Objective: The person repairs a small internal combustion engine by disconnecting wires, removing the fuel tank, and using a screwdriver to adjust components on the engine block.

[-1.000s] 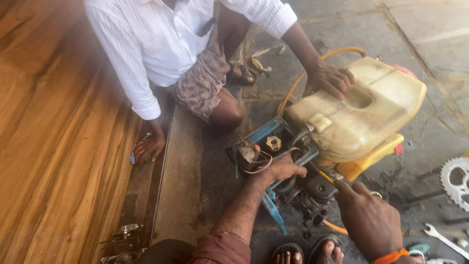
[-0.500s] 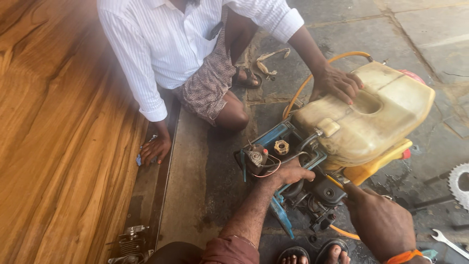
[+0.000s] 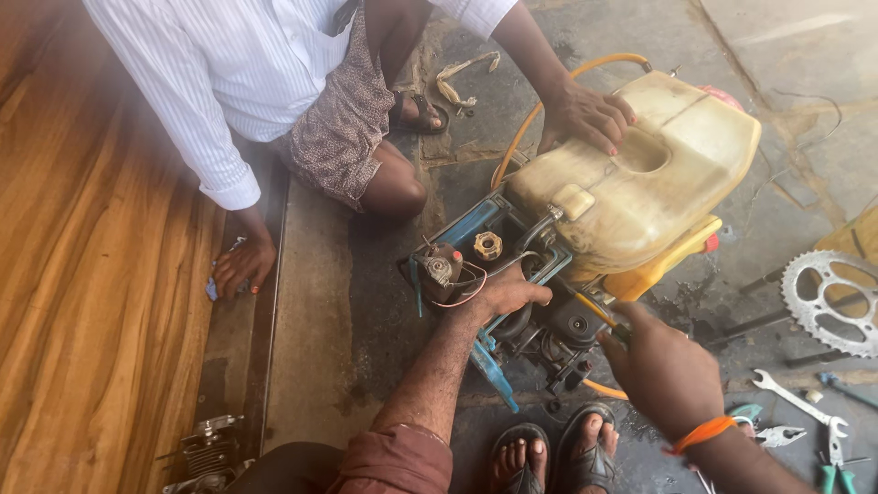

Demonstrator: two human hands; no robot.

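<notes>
My left hand (image 3: 508, 295) lies on the small engine (image 3: 512, 302), fingers curled over the blue frame (image 3: 476, 229) just beside the carburettor end, where a red wire (image 3: 457, 297) loops under my thumb; the grip is clenched on the frame edge, not loose. My right hand (image 3: 663, 370) is closed round a thin yellow-handled tool (image 3: 599, 313), most likely a screwdriver (the tip is hidden against the black engine body, so I cannot tell what it engages). Compared with a second ago, the right hand has come up from the lower edge of view and in toward the engine's right side, and the left hand has slid slightly further onto the frame; I read that as bracing before working the tool. The engine sits on the stained stone floor (image 3: 366, 302), near its middle, just ahead of my sandalled feet (image 3: 553, 453), with the cream plastic tank (image 3: 658, 183) tilted over its far side. A second person in a white striped shirt (image 3: 247, 64) crouches opposite, one hand (image 3: 590, 114) steadying the tank top, the other hand (image 3: 240, 265) flat on the step at the floor's left edge. That hand on the tank has not moved. A sprocket (image 3: 828, 302), spanner (image 3: 791, 395) and pliers (image 3: 837, 457) lie toward the floor's right edge.
</notes>
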